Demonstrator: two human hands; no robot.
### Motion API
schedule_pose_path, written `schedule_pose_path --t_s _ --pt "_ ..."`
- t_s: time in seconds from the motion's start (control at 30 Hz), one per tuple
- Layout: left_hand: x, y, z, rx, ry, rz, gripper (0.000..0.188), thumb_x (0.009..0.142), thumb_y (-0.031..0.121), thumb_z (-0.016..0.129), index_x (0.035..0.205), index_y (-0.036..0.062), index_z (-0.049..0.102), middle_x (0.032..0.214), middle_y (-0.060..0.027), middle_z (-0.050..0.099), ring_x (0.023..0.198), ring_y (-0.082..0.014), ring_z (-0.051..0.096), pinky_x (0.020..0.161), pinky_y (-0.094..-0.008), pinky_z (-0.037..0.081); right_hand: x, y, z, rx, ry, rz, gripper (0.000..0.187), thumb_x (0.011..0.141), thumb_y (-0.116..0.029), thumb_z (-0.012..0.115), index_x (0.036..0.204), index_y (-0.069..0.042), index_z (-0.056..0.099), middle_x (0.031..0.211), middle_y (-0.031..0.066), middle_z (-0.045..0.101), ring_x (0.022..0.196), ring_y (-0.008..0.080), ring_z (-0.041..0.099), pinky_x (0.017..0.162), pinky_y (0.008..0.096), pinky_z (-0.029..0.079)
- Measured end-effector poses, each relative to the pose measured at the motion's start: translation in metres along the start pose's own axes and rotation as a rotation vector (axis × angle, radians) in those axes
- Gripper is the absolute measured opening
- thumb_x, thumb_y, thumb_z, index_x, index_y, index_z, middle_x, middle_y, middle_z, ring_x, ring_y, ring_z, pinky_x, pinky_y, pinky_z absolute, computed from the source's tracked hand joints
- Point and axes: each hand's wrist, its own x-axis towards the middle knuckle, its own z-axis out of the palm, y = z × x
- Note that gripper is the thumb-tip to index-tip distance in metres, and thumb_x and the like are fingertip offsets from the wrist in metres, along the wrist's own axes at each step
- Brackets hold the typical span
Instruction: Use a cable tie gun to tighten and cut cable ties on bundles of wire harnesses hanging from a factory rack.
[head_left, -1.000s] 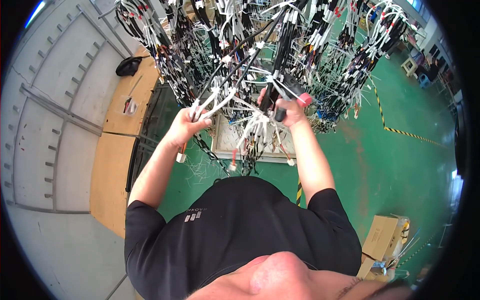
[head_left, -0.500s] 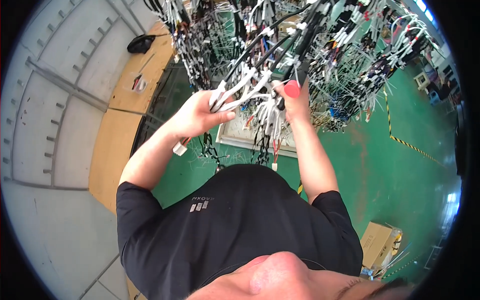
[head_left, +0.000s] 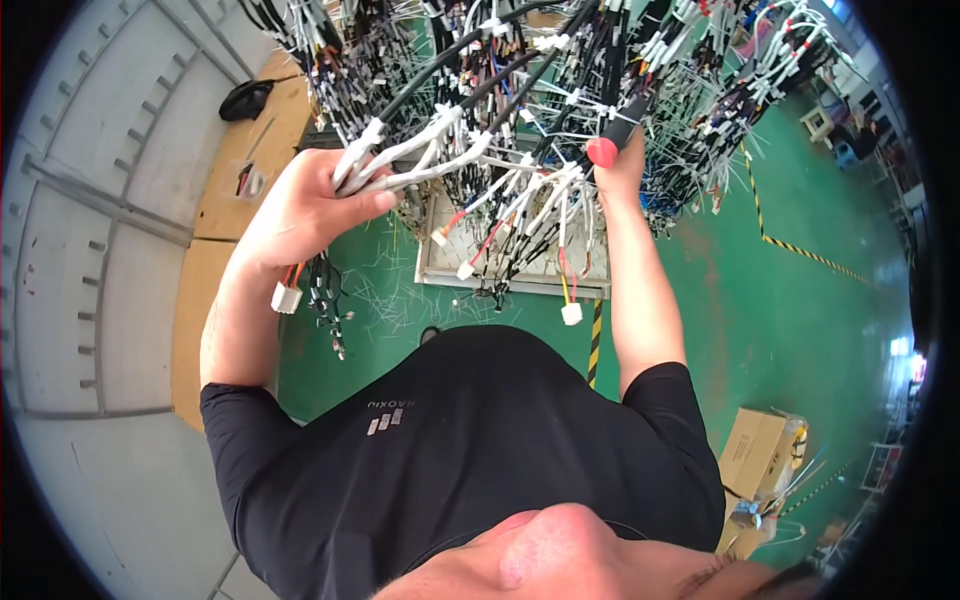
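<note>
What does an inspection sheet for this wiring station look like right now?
Surface: wooden bench at left; green floor below.
Job's things: bundle of white sleeved wires; tool with red-tipped black handle.
Clutter: wire offcuts on floor; small tool on the bench.
Grips: left hand closed on the bundle; right hand closed on the tool.
Cables: dense hanging harness; loose connectors dangling.
Surroundings: cardboard box, striped floor tape.
</note>
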Motion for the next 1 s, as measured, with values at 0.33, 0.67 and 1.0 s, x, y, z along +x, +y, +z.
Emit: schedule_pose_path --t_s 0.33,0.67,1.0 --pt "0.078 -0.072 0.077 -0.56 -0.351 0.054 0.094 0.086 -0.01 0.071 0.169 0.009 0.028 0.121 -0.0096 0.066 0.083 -0.0127 0.065 0.063 -0.0266 0.055 -0.034 -0.063 0.0 0.77 -0.483 0.501 0.047 0.082 0.004 0.076 0.126 0.002 0.058 0.093 0.0134 0.07 0.076 0.0269 0.072 0.07 0.0397 0.061" --pt "0.104 -0.054 0.138 -0.662 -0.35 0.064 0.034 0.095 0.015 0.077 0.127 0.0086 0.07 0.096 0.0021 0.068 0.067 -0.0077 0.058 0.056 -0.0262 0.048 -0.036 -0.077 -0.011 0.739 -0.462 0.579 0.039 0.08 0.008 0.077 0.116 0.001 0.063 0.09 0.0093 0.07 0.075 0.0228 0.071 0.067 0.0372 0.06" --pt "0.129 -0.07 0.078 -0.111 -0.058 -0.012 0.027 0.096 0.013 0.078 0.121 0.0033 0.073 0.095 -0.0038 0.077 0.075 -0.0112 0.068 0.071 -0.0309 0.057 -0.013 -0.06 -0.086 0.627 -0.557 0.45 0.061 0.077 0.007 0.071 0.136 0.002 0.056 0.114 0.019 0.071 0.073 0.0222 0.071 0.068 0.0338 0.061"
